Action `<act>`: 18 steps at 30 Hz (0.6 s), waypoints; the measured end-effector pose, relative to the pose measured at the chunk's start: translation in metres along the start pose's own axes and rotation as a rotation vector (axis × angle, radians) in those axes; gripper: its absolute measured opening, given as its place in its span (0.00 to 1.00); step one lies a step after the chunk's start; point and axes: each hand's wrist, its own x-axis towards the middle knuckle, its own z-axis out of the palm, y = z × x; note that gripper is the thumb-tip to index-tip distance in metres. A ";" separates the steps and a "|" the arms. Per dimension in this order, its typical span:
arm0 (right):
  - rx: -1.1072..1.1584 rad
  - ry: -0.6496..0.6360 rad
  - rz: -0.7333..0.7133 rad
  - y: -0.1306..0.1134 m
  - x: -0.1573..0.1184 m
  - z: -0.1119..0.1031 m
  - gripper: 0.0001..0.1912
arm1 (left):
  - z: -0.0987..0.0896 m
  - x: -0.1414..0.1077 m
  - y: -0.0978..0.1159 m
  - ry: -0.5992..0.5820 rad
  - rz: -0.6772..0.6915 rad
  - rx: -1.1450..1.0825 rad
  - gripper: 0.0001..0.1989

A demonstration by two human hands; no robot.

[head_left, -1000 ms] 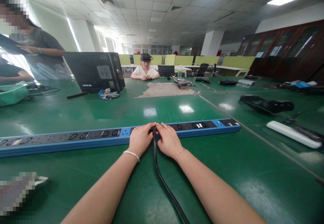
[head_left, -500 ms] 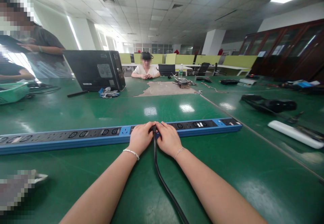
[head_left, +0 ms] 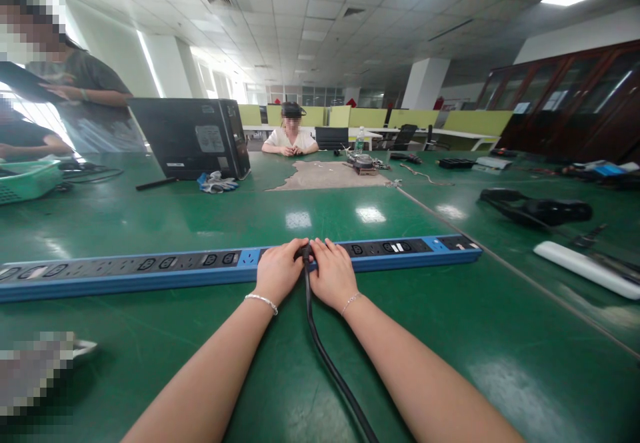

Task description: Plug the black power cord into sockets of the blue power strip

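Note:
A long blue power strip (head_left: 245,257) with black sockets lies across the green table. A black plug (head_left: 306,253) on a thick black cable (head_left: 320,349) is at the strip's middle, between my two hands. My left hand (head_left: 281,271) is closed with its fingertips against the plug's left side; a bracelet circles that wrist. My right hand (head_left: 334,272) lies over the strip just right of the plug, fingers bent across its top and far edge. How far the plug sits in a socket is hidden by my hands.
A black computer case (head_left: 195,139) stands at the back left beside gloves (head_left: 217,182). A green basket (head_left: 30,181) is at far left. On the right lie a white bar (head_left: 585,269) and a black object (head_left: 537,207). A person (head_left: 290,137) sits across; others are at left.
My right hand's fingers have spread a little over the strip, and its thumb shows less at the plug. My left hand stays at the plug. The view has shifted slightly.

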 end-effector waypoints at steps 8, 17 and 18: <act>-0.008 -0.018 -0.016 0.000 0.001 -0.004 0.28 | -0.001 0.001 0.001 -0.007 0.025 0.000 0.14; -0.017 -0.027 0.002 -0.001 0.002 -0.005 0.25 | 0.001 0.000 -0.003 -0.008 0.091 -0.007 0.15; -0.019 -0.029 0.003 -0.002 0.002 -0.005 0.25 | 0.001 0.000 -0.003 -0.014 0.101 -0.012 0.15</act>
